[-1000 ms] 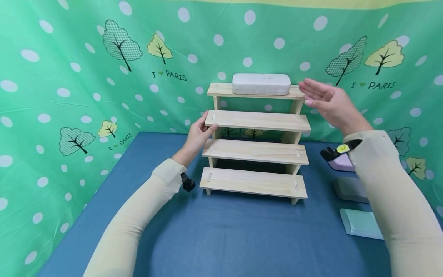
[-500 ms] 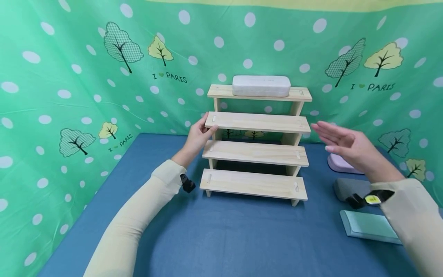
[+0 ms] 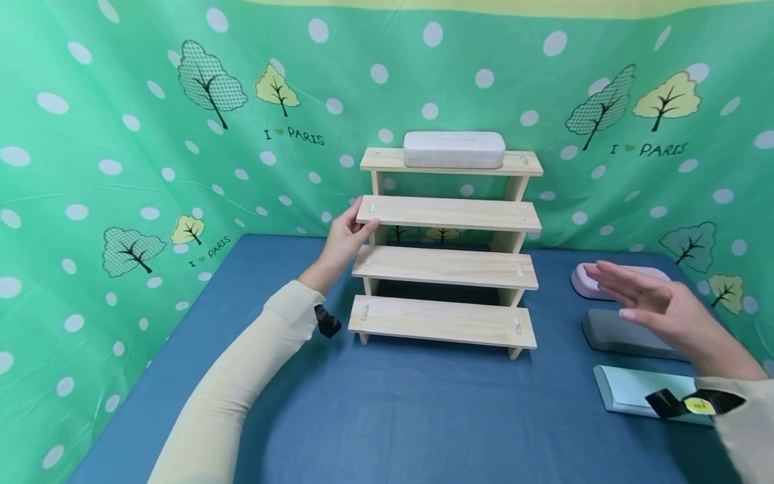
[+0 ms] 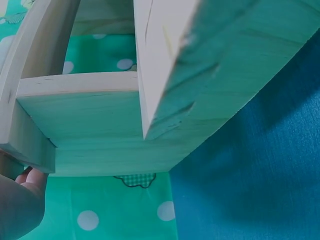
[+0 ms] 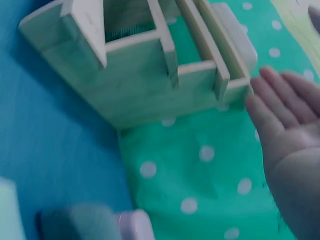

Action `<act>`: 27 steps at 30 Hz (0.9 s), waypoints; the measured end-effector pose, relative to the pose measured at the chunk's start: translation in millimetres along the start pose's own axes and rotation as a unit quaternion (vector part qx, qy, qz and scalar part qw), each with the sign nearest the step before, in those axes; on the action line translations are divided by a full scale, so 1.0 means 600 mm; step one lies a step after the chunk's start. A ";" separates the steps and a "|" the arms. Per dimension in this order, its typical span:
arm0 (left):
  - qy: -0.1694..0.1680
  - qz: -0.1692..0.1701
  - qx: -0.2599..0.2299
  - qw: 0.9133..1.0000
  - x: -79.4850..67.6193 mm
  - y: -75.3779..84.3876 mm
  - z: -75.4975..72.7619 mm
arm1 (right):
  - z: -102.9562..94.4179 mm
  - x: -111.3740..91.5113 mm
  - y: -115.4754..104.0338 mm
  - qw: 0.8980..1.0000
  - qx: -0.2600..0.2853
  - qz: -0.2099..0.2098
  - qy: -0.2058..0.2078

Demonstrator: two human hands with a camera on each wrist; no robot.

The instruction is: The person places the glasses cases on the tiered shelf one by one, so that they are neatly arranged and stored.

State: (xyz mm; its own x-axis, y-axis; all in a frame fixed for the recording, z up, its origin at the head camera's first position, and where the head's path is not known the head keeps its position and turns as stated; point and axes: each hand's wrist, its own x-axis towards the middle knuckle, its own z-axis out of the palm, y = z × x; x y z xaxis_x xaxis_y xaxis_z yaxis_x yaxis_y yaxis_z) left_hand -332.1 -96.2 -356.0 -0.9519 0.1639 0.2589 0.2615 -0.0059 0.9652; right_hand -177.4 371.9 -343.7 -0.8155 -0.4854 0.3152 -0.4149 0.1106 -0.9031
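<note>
A pale wooden stepped rack with several shelves stands against the backdrop. My left hand grips the left end of its second shelf from the top, thumb on the front edge; the left wrist view shows fingers at the shelf's underside. On the top shelf lies a white glasses case. My right hand, fingers straight and holding nothing, hovers over the cases at the right. Those are a lilac case, a dark grey case and a mint green case, partly covered by the hand and wrist.
A blue cloth covers the table. Behind and to the left hangs a green curtain with white dots and printed trees. Black wrist cameras sit on the left cuff and right cuff.
My right hand has come down and to the right, from beside the top shelf to above the cases. The left hand keeps its hold on the shelf end.
</note>
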 end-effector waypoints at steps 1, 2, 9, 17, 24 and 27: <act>0.000 -0.003 -0.003 1.000 -0.001 0.002 -0.001 | -0.003 -0.009 0.003 1.000 -0.001 -0.002 -0.003; -0.001 -0.004 -0.002 1.000 -0.003 0.006 0.000 | -0.005 -0.018 0.007 1.000 -0.002 -0.002 -0.004; -0.006 -0.002 0.009 1.000 -0.018 0.038 0.006 | -0.025 -0.077 0.045 0.999 0.048 -0.012 -0.007; -0.005 -0.014 0.010 1.000 -0.023 0.046 0.009 | -0.046 -0.147 0.077 0.999 0.024 0.021 0.005; -0.009 -0.013 0.006 1.000 -0.023 0.042 0.005 | -0.082 -0.213 0.119 0.996 -0.052 0.076 0.021; -0.011 -0.013 0.006 1.000 -0.023 0.042 0.003 | -0.099 -0.237 0.134 0.993 -0.084 0.080 0.013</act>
State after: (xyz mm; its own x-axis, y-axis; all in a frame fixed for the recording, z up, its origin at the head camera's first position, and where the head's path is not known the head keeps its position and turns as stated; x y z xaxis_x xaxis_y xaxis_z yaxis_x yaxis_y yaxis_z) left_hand -312.2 -96.9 -335.1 -0.9545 0.1859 0.2333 0.2391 0.0096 0.9709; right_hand -118.4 501.4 -443.9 -0.8857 -0.4276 0.1808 -0.3387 0.3288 -0.8816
